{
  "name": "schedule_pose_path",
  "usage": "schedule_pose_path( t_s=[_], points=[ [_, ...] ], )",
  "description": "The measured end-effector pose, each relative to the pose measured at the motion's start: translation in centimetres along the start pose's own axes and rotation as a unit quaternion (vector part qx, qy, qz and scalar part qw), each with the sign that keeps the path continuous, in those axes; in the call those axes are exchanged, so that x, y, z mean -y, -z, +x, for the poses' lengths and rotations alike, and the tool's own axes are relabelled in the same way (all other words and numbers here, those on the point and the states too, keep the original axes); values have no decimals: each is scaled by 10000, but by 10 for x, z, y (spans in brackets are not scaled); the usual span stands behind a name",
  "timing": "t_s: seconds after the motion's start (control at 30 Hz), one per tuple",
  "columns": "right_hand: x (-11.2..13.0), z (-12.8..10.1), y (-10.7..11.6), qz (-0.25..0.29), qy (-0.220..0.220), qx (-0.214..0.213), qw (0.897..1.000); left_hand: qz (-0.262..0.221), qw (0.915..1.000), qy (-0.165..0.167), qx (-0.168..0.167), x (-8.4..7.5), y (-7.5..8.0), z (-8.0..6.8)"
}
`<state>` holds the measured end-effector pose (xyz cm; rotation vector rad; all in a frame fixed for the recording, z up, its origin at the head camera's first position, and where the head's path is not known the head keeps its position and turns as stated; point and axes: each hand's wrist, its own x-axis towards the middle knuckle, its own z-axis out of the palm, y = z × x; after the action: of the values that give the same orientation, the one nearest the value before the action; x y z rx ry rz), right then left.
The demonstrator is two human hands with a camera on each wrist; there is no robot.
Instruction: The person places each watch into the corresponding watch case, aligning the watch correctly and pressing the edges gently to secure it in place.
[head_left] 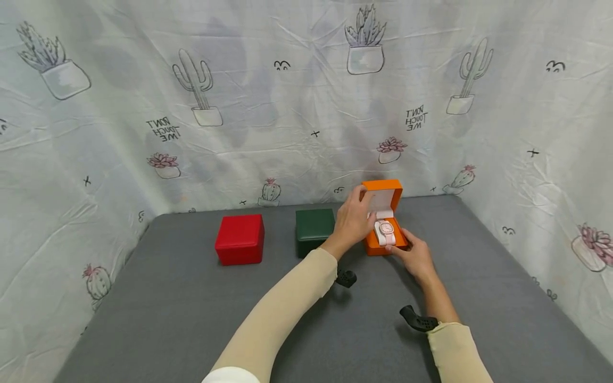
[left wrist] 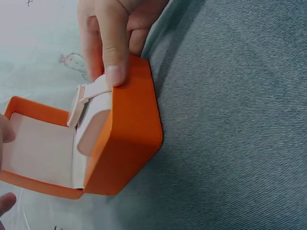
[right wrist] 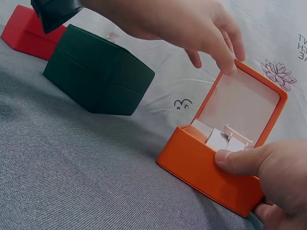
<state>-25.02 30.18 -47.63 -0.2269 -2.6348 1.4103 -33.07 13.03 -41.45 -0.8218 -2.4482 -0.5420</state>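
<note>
Orange box lid up, pink watch still seated inside; left hand fingertips on lid edge, right hand gripping base; green box and red box left of it unopened

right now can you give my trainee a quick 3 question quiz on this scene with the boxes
1. True or false: the orange box is open.
2. Which box sits nearest the orange one: A) red box B) green box?
3. What lies inside the orange box?

Key:
1. True; the left hand touches its raised lid.
2. B.
3. A pink watch; the right hand grips the box's base.
</note>
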Motion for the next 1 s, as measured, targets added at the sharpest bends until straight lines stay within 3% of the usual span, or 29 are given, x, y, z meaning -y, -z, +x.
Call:
schedule_pose_path(
  t_s=[0.1,0.33,0.43,0.7,1.0],
  points=[
    [0,1,-2,12,5,19,10000,60,9998,-19,182,2,-1,4],
    [2,2,-4,33,-61,-9,10000,167,9932,162,1138,4,-3,11],
    [2,3,-5,24,-61,-29,10000,138,9909,210,1325,3,-3,14],
    [1,7,-7,63,-37,-78,9999,-158,9918,189,1254,2,-4,18],
    [1,8,-4,40,-10,-109,9999,-251,9976,-186,612,-3,-5,24]
  ],
)
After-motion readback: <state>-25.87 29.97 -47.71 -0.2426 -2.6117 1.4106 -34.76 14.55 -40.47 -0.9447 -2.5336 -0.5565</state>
